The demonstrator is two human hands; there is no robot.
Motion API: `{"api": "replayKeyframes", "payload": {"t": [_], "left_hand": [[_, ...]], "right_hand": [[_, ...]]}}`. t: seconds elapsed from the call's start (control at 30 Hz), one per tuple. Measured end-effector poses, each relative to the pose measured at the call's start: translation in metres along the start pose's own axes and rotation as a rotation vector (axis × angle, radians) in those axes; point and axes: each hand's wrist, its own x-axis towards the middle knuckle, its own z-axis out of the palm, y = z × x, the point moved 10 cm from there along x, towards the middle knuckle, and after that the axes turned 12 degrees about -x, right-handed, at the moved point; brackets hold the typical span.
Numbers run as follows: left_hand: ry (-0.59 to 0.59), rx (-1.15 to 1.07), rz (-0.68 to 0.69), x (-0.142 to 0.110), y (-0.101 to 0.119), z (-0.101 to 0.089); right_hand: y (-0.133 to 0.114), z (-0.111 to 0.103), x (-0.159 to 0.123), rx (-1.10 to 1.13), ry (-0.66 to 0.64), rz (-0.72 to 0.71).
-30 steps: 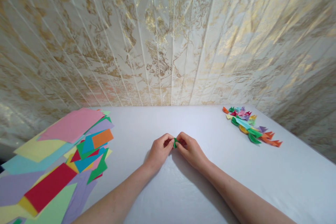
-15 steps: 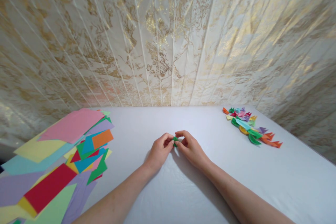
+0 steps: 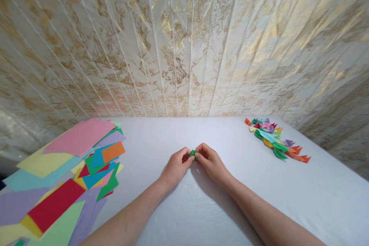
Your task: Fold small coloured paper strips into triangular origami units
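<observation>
A small folded piece of green paper [image 3: 193, 153] is pinched between both hands, just above the middle of the white table [image 3: 184, 130]. My left hand [image 3: 178, 162] grips its left side between thumb and fingertips. On the right side, the thumb and forefinger of my right hand [image 3: 210, 160] are closed on the same paper. The fingers cover much of it, so its exact folded shape is hard to make out.
Loose coloured paper sheets overlap at the left, among them a large pink sheet [image 3: 79, 136], a red rectangle [image 3: 57, 204] and an orange piece [image 3: 113, 152]. Several small folded paper figures [image 3: 268, 136] lie at the far right. A gold-patterned curtain [image 3: 178, 46] hangs behind the table.
My right hand has shifted slightly right with its fingers drawn in closer, and more of the green paper shows between the hands. My left hand has barely moved.
</observation>
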Motion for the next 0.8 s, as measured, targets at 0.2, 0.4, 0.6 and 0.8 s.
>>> {"api": "replayKeyframes", "payload": {"t": [0.2, 0.4, 0.6, 0.8], "left_hand": [[-0.034, 0.030, 0.000, 0.000, 0.002, 0.003], [-0.070, 0.070, 0.000, -0.002, 0.008, 0.008], [-0.078, 0.018, -0.047, 0.001, 0.003, 0.008], [0.018, -0.186, -0.078, 0.006, -0.001, -0.004]], "right_hand": [[-0.005, -0.002, 0.000, 0.001, -0.005, -0.025], [-0.005, -0.001, 0.000, 0.019, -0.012, -0.006], [-0.004, 0.000, 0.000, 0.091, -0.014, 0.018], [-0.002, 0.007, 0.000, 0.027, -0.055, 0.021]]}}
